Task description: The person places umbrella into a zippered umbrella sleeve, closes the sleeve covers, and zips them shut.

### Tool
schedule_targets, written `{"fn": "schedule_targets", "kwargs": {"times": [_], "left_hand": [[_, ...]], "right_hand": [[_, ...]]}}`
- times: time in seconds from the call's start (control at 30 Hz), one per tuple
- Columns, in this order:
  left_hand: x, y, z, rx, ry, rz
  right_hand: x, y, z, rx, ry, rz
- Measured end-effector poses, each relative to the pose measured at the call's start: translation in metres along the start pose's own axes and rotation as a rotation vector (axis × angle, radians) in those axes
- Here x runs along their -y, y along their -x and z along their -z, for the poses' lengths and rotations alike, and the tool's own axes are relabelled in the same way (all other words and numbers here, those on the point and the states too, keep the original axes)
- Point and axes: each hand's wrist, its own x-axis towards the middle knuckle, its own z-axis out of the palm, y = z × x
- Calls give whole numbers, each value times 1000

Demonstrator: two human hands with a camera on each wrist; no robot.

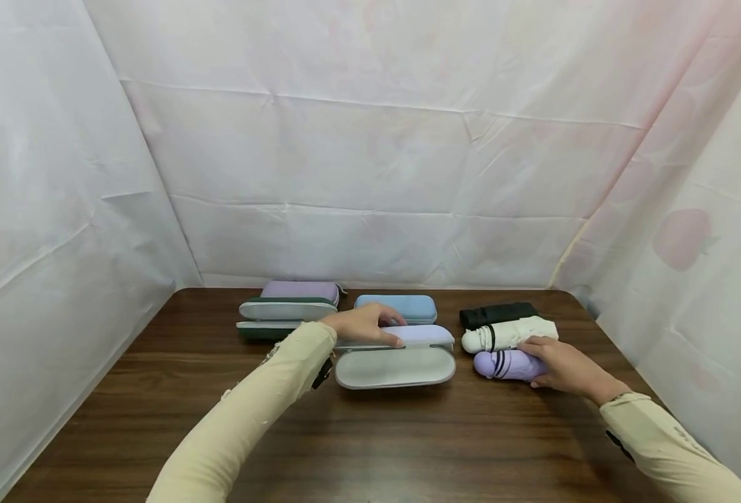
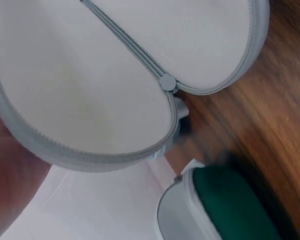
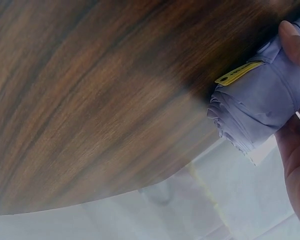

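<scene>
**Open case held, lilac umbrella gripped**

The left hand point(image 1: 361, 323), centre of the head view, lay across the raised lid of the open oval zip case with pale grey lining point(image 1: 396, 367), fingers curled over the lid's edge and holding it. The right hand point(image 1: 565, 370), right of centre, was wrapped round the folded lilac fabric umbrella with dark stripes point(image 1: 502, 365), which lay on the dark wooden surface point(image 1: 370, 440) just beside the case. Both forearms in cream sleeves reached forward, wrists low.

Judged: the umbrella is light, soft-skinned over a stiff core, best taken round its middle; loose folds point(image 3: 240, 125) may slip. The case looked semi-rigid.

Behind the lilac one lay a cream folded umbrella point(image 1: 509, 334) and a black one point(image 1: 496, 314).
</scene>
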Motion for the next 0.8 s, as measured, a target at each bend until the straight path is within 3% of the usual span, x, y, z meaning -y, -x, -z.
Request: {"fn": "schedule_targets", "kwargs": {"times": [0.4, 0.6, 0.8], "left_hand": [[13, -5, -16, 28, -6, -9], [14, -3, -17, 35, 0, 13], [14, -6, -17, 36, -22, 13]], "right_hand": [[7, 1, -5, -48, 44, -14], [10, -1, -6, -78, 110, -18], [7, -1, -3, -78, 84, -27]]}}
